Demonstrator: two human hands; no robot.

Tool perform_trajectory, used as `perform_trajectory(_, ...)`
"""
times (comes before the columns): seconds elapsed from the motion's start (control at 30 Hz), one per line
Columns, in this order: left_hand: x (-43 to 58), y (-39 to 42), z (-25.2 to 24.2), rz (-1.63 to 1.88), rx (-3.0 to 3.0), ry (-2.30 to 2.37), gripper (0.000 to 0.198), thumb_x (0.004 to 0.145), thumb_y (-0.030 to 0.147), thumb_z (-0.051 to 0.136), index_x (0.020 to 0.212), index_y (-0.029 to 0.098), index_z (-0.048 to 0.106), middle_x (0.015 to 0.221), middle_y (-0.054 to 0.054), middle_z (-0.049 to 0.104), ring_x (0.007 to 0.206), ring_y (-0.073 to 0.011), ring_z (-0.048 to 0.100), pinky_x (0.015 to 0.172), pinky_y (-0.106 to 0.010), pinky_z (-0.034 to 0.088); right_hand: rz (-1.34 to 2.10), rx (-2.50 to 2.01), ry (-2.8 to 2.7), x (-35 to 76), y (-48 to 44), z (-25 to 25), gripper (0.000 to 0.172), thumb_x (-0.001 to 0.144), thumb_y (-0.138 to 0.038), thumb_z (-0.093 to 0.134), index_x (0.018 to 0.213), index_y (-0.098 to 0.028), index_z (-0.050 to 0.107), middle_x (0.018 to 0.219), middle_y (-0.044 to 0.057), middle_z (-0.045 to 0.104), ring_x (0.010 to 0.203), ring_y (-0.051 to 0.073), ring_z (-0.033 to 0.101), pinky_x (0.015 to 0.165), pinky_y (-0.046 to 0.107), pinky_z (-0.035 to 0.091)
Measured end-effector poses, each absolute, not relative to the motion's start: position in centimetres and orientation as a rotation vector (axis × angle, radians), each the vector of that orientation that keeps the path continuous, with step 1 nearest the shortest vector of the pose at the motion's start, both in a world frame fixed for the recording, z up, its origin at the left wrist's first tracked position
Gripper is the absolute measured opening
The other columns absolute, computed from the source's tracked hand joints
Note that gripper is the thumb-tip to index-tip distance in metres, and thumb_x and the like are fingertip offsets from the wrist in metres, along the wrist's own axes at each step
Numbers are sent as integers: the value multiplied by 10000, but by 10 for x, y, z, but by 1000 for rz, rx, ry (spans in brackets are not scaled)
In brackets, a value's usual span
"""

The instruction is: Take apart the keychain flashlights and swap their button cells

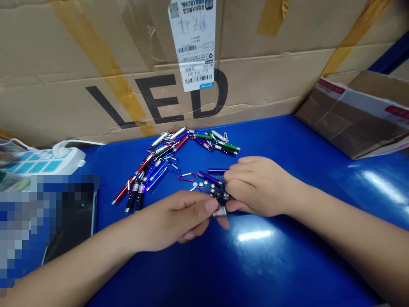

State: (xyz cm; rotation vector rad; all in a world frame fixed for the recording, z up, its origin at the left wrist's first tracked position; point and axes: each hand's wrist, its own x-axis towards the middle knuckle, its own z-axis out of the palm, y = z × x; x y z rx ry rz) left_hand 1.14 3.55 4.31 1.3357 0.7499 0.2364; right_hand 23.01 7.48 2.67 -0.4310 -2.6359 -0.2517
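My left hand [185, 215] is closed on a small green penlight tube [220, 212] with a white printed label, its end showing past the thumb. Close beside it, my right hand [255, 187] is curled, with a small silver metal piece [226, 196] at its fingertips. Just beyond the hands lie a purple tube [210, 178] and a second purple tube [218, 171], partly covered by the right hand. Several small round silver pieces, like button cells [212, 186], are scattered there. A magenta carabiner clip [187, 177] rests to their left.
A pile of coloured penlights [156, 175] with clips spreads across the blue table [271, 264]. Behind it stands a large cardboard box [111, 76] marked LED. A smaller carton [354, 115] is at right. At left are a white power strip [64, 161] and a dark flat object [72, 226].
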Motion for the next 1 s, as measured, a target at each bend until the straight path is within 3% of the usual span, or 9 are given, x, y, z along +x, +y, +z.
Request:
perform_trajectory(0.27, 4, 45, 48, 94, 1717, 964, 287, 971, 404, 394, 1087, 254, 610, 619, 62, 519, 570, -77, 482, 549, -180, 373, -67, -509, -2710, 236, 80, 21, 496, 1001, -432, 205, 649, -208, 471, 585, -2, 499, 526, 136, 395, 551, 292, 286)
perform_trajectory(0.5, -5, 56, 38, -76, 2166, 882, 263, 946, 291, 439, 1133, 318, 622, 990, 25, 694, 834, -131, 646, 738, -217, 449, 6, -619, -2737, 241, 86, 18, 452, 997, -415, 222, 669, -209, 456, 600, -4, 493, 537, 136, 413, 549, 289, 264)
perform_trajectory(0.7, 2, 52, 41, -277, 2407, 1004, 250, 935, 305, 434, 1114, 343, 604, 920, 44, 707, 780, -162, 669, 658, -235, 432, -9, -655, -2788, 239, 86, 19, 436, 989, -405, 258, 669, -201, 471, 590, -5, 498, 531, 136, 406, 546, 283, 232)
perform_trajectory(1.0, 0, 51, 40, -244, 2496, 1062, 263, 921, 359, 439, 1118, 304, 604, 805, 5, 700, 610, -157, 643, 544, -231, 380, 80, -777, -2896, 238, 83, 25, 428, 985, -430, 291, 692, -193, 494, 603, -1, 517, 518, 130, 397, 532, 279, 193)
